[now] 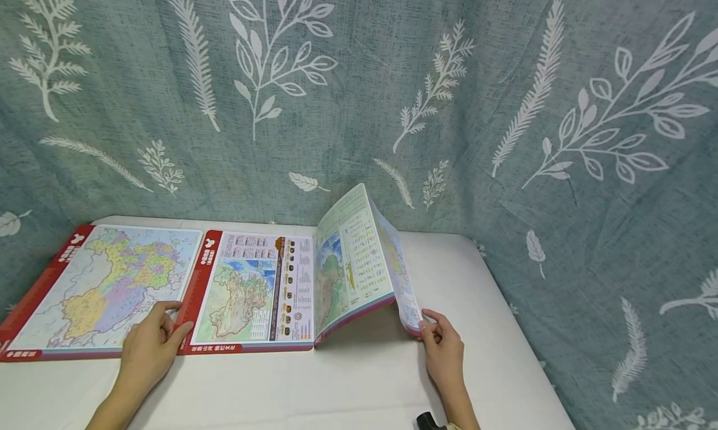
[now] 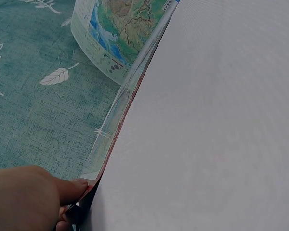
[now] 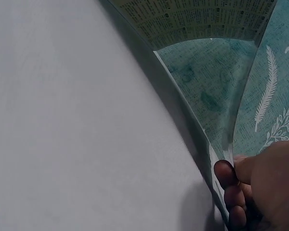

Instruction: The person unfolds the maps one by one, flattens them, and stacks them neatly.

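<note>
A patterned teal curtain (image 1: 359,124) covers the scene from 9 o'clock over the top to 4 o'clock. Below it, a white-clothed bench (image 1: 269,392) carries a folding map (image 1: 235,293), which spans from 9 o'clock to 5 o'clock.

The political-map panel (image 1: 112,286), between 8 and 9 o'clock, lies flat. The relief-map panel (image 1: 252,286), at 8 o'clock, also lies flat with its edge against the first; whether the two are joined cannot be told. At 6 o'clock the green raised panel (image 1: 353,255) stands tilted up from its fold. Past its ridge the end panel (image 1: 396,265) slopes down toward 5 o'clock, its far end near the bench.

Assessment: two panels appear laid out; two remain off the flat, so the spread is judged about half complete.

The left hand (image 1: 150,338), at 8 o'clock, is closed in a pinch on the red near corner of the relief-map panel. The right hand (image 1: 444,349), at 5 o'clock, has a closed grip, thumb against fingers, on the near corner of the end panel.

A small black object (image 1: 427,421) shows beside the right forearm; its nature is undetermined.
</note>
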A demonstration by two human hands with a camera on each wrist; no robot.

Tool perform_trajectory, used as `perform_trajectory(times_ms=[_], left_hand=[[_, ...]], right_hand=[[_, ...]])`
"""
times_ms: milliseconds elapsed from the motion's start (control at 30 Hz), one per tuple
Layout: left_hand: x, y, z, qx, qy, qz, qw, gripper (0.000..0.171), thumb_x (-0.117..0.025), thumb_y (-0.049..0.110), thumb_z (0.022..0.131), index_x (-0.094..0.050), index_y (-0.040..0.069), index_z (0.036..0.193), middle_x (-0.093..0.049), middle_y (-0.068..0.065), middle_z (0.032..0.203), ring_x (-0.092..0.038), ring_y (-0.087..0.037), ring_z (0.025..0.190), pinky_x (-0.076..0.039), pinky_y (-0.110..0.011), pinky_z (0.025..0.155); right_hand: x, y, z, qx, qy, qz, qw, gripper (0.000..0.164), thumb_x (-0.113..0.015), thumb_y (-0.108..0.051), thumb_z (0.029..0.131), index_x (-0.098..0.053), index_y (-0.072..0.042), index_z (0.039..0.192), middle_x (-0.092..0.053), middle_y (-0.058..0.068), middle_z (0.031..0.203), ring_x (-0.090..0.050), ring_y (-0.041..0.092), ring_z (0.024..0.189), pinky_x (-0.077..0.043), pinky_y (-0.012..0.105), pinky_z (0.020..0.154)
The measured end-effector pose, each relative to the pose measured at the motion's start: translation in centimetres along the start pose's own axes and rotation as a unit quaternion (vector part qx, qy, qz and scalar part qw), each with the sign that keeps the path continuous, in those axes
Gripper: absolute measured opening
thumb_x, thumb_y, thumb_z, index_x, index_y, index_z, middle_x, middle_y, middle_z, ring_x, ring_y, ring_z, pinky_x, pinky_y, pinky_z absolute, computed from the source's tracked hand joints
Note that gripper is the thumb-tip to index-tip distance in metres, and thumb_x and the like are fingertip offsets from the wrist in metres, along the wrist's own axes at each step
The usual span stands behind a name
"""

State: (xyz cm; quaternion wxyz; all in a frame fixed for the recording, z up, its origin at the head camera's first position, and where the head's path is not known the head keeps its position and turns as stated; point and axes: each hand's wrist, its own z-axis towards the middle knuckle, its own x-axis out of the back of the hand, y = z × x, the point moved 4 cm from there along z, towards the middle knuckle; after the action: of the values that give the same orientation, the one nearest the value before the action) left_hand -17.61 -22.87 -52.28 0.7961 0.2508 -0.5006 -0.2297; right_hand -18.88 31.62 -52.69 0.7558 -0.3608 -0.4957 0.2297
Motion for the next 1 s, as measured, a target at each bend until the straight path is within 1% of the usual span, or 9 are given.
perform_trajectory(times_ms=[133, 233, 533, 633, 733, 867, 1000], left_hand=[[0.0, 0.0, 0.0, -0.002, 0.002, -0.001, 1.0, 0.042, -0.084, 0.011, 0.088, -0.063, 0.0, 0.123, -0.051, 0.004, 0.065, -0.037, -0.003, 0.052, -0.029, -0.032, 0.059], [0.0, 0.0, -0.1, -0.002, 0.002, -0.002, 1.0, 0.042, -0.084, 0.011, 0.088, -0.063, 0.001, 0.123, -0.051, 0.004, 0.065, -0.037, -0.003, 0.052, -0.029, -0.031, 0.058], [0.1, 0.0, -0.1, -0.005, 0.004, -0.005, 1.0, 0.042, -0.084, 0.011, 0.088, -0.063, 0.001, 0.123, -0.051, 0.004, 0.065, -0.037, -0.002, 0.052, -0.029, -0.03, 0.056], [0.1, 0.0, 0.0, -0.006, 0.004, -0.003, 1.0, 0.042, -0.084, 0.012, 0.088, -0.063, 0.0, 0.123, -0.051, 0.004, 0.065, -0.037, -0.002, 0.052, -0.03, -0.03, 0.055], [0.0, -0.1, 0.1, -0.004, 0.002, -0.002, 1.0, 0.042, -0.084, 0.012, 0.088, -0.063, 0.0, 0.123, -0.052, 0.004, 0.065, -0.038, -0.002, 0.052, -0.03, -0.03, 0.055], [0.1, -0.1, -0.1, -0.003, 0.002, -0.001, 1.0, 0.043, -0.084, 0.012, 0.088, -0.063, 0.0, 0.123, -0.051, 0.004, 0.066, -0.037, -0.002, 0.053, -0.03, -0.029, 0.054], [0.1, -0.2, -0.2, -0.002, 0.001, -0.003, 1.0, 0.043, -0.084, 0.013, 0.088, -0.063, 0.0, 0.123, -0.051, 0.004, 0.066, -0.037, -0.002, 0.053, -0.029, -0.029, 0.054]], right_hand=[[0.2, 0.0, 0.0, -0.001, 0.001, -0.003, 1.0, 0.028, -0.068, -0.006, 0.102, -0.069, -0.006, 0.13, -0.069, 0.004, 0.079, -0.055, 0.006, 0.062, -0.042, 0.021, 0.056], [0.5, 0.1, 0.1, -0.002, 0.009, -0.009, 1.0, 0.03, -0.068, -0.006, 0.102, -0.068, -0.004, 0.131, -0.07, 0.005, 0.079, -0.054, 0.006, 0.063, -0.042, 0.021, 0.057], [1.9, 1.4, 0.5, -0.011, 0.061, -0.023, 0.998, 0.03, -0.067, -0.009, 0.102, -0.068, -0.004, 0.131, -0.067, 0.007, 0.075, -0.047, 0.006, 0.059, -0.038, 0.022, 0.055], [2.4, 1.6, 0.6, -0.018, 0.077, -0.024, 0.997, 0.028, -0.065, -0.009, 0.103, -0.068, -0.004, 0.131, -0.067, 0.007, 0.075, -0.046, 0.006, 0.059, -0.037, 0.022, 0.055], [2.7, 1.7, 0.5, -0.035, 0.095, -0.023, 0.995, 0.027, -0.063, -0.008, 0.104, -0.069, -0.005, 0.13, -0.066, 0.008, 0.075, -0.045, 0.007, 0.06, -0.037, 0.023, 0.056], [3.0, 1.6, 0.5, -0.049, 0.111, -0.017, 0.993, 0.027, -0.06, -0.007, 0.104, -0.07, -0.005, 0.128, -0.066, 0.009, 0.076, -0.044, 0.008, 0.062, -0.036, 0.023, 0.058], [3.1, 1.5, 0.4, -0.05, 0.116, -0.01, 0.992, 0.025, -0.06, -0.005, 0.104, -0.071, -0.004, 0.126, -0.064, 0.01, 0.074, -0.043, 0.007, 0.061, -0.035, 0.023, 0.057]])
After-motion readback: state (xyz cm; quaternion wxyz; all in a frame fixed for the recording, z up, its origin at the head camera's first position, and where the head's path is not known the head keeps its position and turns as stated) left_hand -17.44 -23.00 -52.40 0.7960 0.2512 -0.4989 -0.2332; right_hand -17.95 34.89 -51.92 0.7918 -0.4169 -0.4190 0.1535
